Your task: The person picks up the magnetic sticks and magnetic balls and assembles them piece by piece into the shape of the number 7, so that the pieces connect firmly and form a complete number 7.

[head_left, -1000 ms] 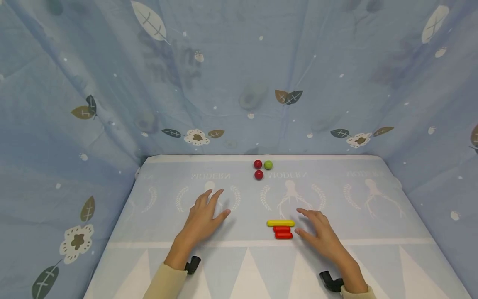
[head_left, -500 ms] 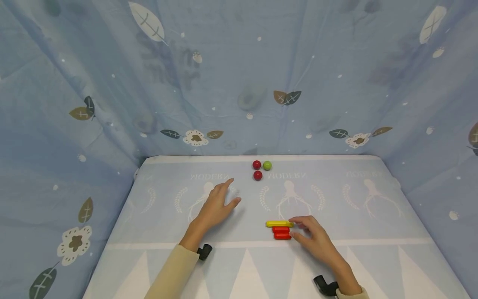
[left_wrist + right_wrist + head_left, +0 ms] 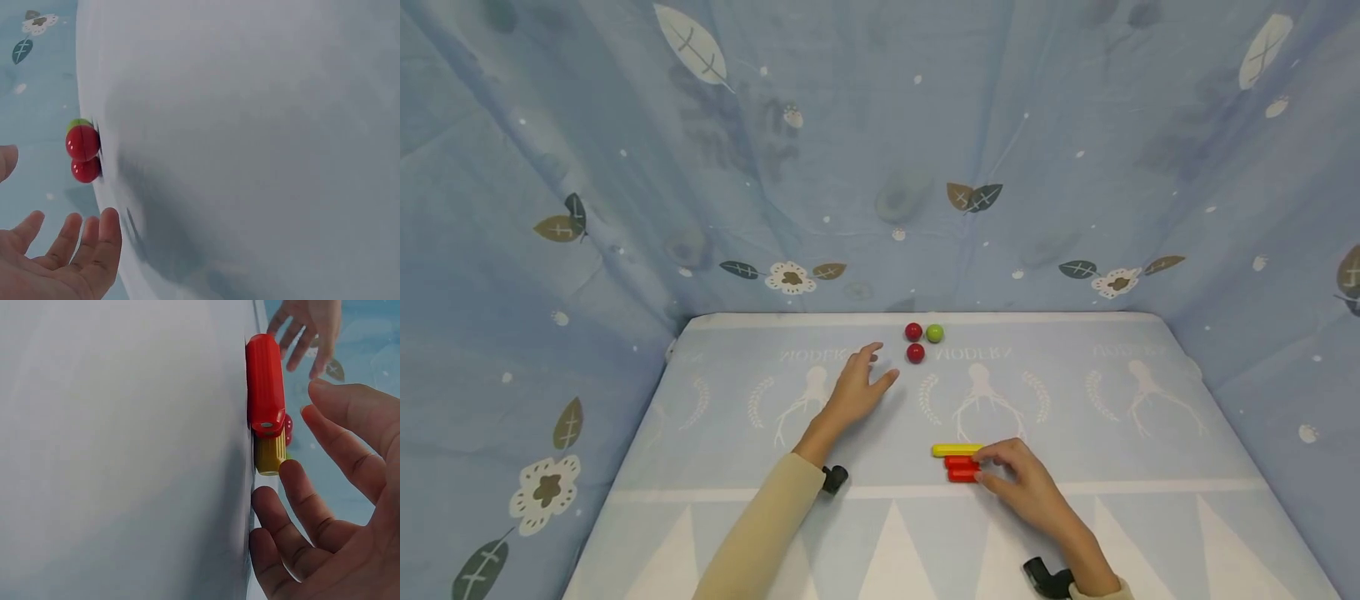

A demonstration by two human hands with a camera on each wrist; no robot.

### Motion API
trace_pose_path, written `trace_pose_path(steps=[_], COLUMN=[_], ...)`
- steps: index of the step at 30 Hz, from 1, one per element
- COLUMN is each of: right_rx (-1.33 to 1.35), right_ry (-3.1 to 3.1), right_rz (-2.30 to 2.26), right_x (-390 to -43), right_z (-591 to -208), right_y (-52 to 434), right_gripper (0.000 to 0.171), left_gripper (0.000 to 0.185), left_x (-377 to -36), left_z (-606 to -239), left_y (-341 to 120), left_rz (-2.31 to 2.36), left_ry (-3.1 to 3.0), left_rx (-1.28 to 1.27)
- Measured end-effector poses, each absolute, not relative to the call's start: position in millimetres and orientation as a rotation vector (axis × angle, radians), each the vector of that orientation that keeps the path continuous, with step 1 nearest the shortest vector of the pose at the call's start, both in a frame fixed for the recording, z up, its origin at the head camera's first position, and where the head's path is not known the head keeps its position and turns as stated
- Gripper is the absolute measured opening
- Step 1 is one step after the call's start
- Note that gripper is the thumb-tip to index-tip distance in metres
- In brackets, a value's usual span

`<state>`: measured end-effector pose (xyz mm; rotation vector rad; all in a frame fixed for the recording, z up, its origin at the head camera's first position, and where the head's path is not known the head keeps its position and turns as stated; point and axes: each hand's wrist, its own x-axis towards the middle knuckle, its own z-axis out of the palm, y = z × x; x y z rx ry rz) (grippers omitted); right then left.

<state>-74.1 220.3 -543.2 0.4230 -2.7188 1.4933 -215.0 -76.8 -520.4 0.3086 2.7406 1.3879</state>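
Note:
My left hand reaches over the far half of the table, fingers spread and holding nothing. Just beyond its fingertips, to the right, lie two glossy red balls and a green ball; the left wrist view shows them past the fingers, one red ball overlapping the green. My right hand hovers at the right ends of a yellow stick and two shorter red sticks laid side by side. In the right wrist view its thumb and fingers stand apart beside a red stick.
A pale patterned cloth covers the table. Blue printed curtains close in the back and both sides. The balls lie near the table's back edge. A black wrist-worn device sits at my right wrist.
My left hand has moved forward and right, close to the balls. My right hand has come left and slightly down to the ends of the sticks. Balls and sticks stay in place.

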Motion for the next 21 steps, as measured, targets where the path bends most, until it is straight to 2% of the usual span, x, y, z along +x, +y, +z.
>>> trace_pose_path(steps=[15, 21], right_rx=[0.366, 0.363], right_ry=[-2.835, -2.838], right_rz=[1.38, 1.344], right_x=[-72, -72], right_z=[-550, -550], right_y=[218, 218], right_gripper=[0.021, 0.022], left_gripper=[0.053, 0.052], left_x=[-253, -262], left_z=[-536, -543], left_y=[-41, -31], left_rz=[1.364, 1.217], left_ry=[2.701, 2.766], left_rx=[0.222, 0.204])
